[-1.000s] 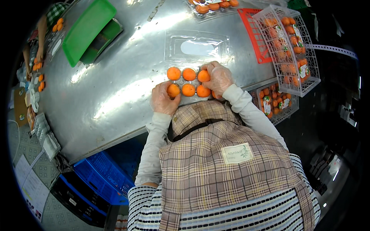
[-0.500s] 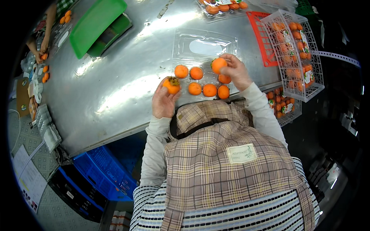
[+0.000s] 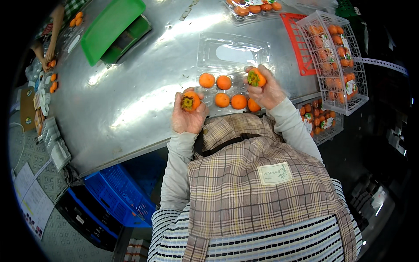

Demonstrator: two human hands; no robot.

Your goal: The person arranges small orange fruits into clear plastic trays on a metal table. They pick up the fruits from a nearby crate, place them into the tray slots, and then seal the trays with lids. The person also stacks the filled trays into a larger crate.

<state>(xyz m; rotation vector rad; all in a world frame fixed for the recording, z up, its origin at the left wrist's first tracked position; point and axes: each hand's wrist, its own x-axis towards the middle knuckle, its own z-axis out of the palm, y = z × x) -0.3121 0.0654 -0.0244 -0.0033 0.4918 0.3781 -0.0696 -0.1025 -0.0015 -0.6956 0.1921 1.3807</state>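
My left hand [image 3: 187,119] is closed round an orange persimmon [image 3: 194,99], its brown-green leafy cap turned up. My right hand [image 3: 271,91] grips another persimmon [image 3: 261,78], whose green cap faces to the left. Between and below them lies an open clear plastic clamshell box [image 3: 238,84], its lid [image 3: 205,51] folded back on the far side. Several persimmons sit in the box in two rows, such as this one in the far row [image 3: 206,80] and this one in the near row [image 3: 238,101]. My right hand hides part of the box's right end.
A green tray-like stand [image 3: 107,30] occupies the metal table [image 3: 144,78]. To the right, a clear crate [image 3: 324,98] of packed persimmons adjoins a red crate [image 3: 301,52]. Filled boxes [image 3: 251,9] lie at the back. A co-worker's hands [image 3: 47,61] handle fruit far left. Blue crates [image 3: 124,187] stand below.
My right hand has turned its persimmon so the cap shows, moving slightly right and nearer. My left hand has turned its fruit, bringing the cap toward me.
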